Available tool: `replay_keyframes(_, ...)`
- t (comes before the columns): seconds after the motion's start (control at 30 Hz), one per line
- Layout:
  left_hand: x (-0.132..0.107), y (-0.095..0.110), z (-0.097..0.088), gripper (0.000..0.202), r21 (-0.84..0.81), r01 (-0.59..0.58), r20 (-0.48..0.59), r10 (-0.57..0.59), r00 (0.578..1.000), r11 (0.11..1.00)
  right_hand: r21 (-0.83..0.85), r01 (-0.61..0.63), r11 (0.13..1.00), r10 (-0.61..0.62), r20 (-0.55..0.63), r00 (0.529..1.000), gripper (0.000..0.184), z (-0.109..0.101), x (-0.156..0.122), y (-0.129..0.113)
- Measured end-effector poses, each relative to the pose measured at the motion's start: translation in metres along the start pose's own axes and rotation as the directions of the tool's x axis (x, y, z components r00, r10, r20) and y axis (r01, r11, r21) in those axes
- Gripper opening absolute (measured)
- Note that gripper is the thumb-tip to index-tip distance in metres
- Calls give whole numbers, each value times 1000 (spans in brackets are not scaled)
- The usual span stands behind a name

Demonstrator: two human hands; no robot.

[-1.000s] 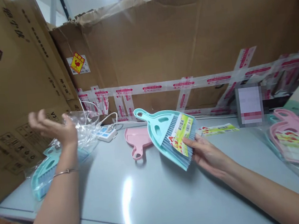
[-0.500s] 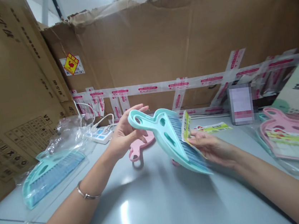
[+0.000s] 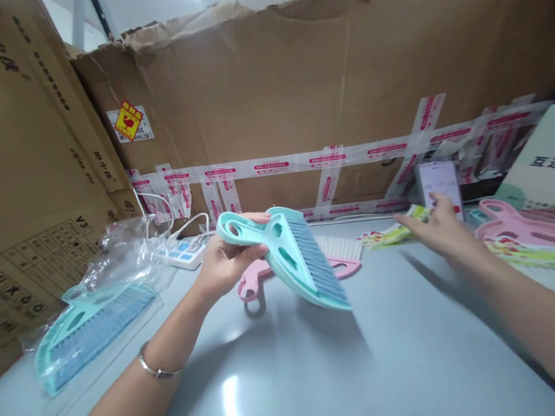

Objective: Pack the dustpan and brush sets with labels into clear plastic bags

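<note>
My left hand point(image 3: 231, 260) is closed around the handle of a turquoise brush-and-dustpan set point(image 3: 288, 257), held tilted above the table with its blue bristles to the right. The label that was at its bristles is off it. My right hand point(image 3: 443, 229) is at the back right, thumb and index finger apart, over green-and-yellow card labels point(image 3: 385, 236) on the table. Its index finger overlaps the lower part of a phone point(image 3: 439, 179); whether it touches the phone, I cannot tell. Behind the turquoise set lies a pink dustpan and brush point(image 3: 347, 265), partly hidden.
A bagged turquoise set point(image 3: 90, 323) lies at the left and a pink set point(image 3: 525, 226) with labels at the right. A power strip point(image 3: 182, 253) with white cables sits at the back. Large cardboard boxes point(image 3: 255, 97) wall off the rear of the grey table point(image 3: 286, 374).
My right hand has carried the label from the turquoise set to the back right, beside the phone. My left hand has shifted slightly left with the set, uncovering the pink brush.
</note>
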State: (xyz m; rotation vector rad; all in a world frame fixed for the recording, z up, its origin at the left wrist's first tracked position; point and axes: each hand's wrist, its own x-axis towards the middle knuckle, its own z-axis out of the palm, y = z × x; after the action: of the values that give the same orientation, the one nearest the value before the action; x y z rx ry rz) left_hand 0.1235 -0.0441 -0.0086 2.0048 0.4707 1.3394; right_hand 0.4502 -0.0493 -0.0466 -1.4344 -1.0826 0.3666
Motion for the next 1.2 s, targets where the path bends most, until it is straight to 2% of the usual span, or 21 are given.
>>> replay_keyframes(0.03,0,1,1,27,22,-19,20,19,1000,1000,-63,116,991,-118,-41,992,48,4,-7,-7)
replay_keyframes(0.07,0,2,2,27,43,-48,41,47,998,998,-85,242,967,-243,1,970,44,11,-17,-17)
replay_keyframes(0.1,0,4,4,26,60,-83,66,79,995,995,-70,386,920,-376,124,918,36,18,-29,-29)
replay_keyframes(0.13,0,6,6,25,76,-118,94,111,989,990,-44,522,852,-493,270,827,28,27,-42,-41)
replay_keyframes(0.17,0,9,9,24,93,-152,124,141,982,984,-5,607,795,-556,395,731,24,35,-54,-53)
replay_keyframes(0.2,0,12,10,22,113,-181,151,163,975,977,39,660,750,-596,473,649,22,42,-65,-64)
replay_keyframes(0.23,-1,14,12,21,137,-208,172,184,968,968,70,686,724,-609,532,589,21,48,-73,-73)
replay_keyframes(0.27,-1,17,13,20,166,-235,185,203,961,958,89,695,714,-611,564,555,19,52,-78,-79)
replay_keyframes(0.33,-1,21,16,22,230,-295,172,259,950,928,88,696,713,-605,580,546,14,55,-82,-88)
replay_keyframes(0.47,0,27,19,27,341,-397,61,402,914,852,60,736,674,-659,499,563,12,50,-80,-100)
replay_keyframes(0.57,0,32,21,24,394,-435,13,468,884,810,35,755,655,-680,463,568,14,47,-82,-107)
replay_keyframes(0.67,-1,37,21,23,403,-438,52,458,887,803,42,717,696,-633,507,584,10,48,-83,-112)
replay_keyframes(0.8,-5,35,15,29,416,-461,115,458,881,784,85,693,716,-594,596,541,6,48,-80,-119)
replay_keyframes(0.83,-5,34,11,28,455,-440,93,450,888,774,79,699,711,-605,577,549,6,47,-78,-121)
replay_keyframes(0.9,-5,33,2,20,543,-353,5,417,909,762,28,720,693,-648,461,606,6,41,-73,-125)
replay_keyframes(0.97,-2,34,-9,13,612,-286,-90,424,901,738,-26,751,660,-700,342,627,5,35,-64,-124)
replay_keyframes(1.03,1,36,-18,17,664,-285,-117,473,873,691,-43,797,603,-740,343,579,4,33,-51,-115)
replay_keyframes(1.1,2,36,-24,24,716,-279,-93,484,870,640,-35,835,550,-734,456,503,11,36,-38,-98)
replay_keyframes(1.13,2,33,-26,23,738,-255,-70,446,892,625,-47,845,533,-712,514,478,16,39,-31,-87)
replay_keyframes(1.2,0,24,-28,13,794,-172,-6,290,957,583,-94,856,508,-639,626,448,21,46,-23,-63)
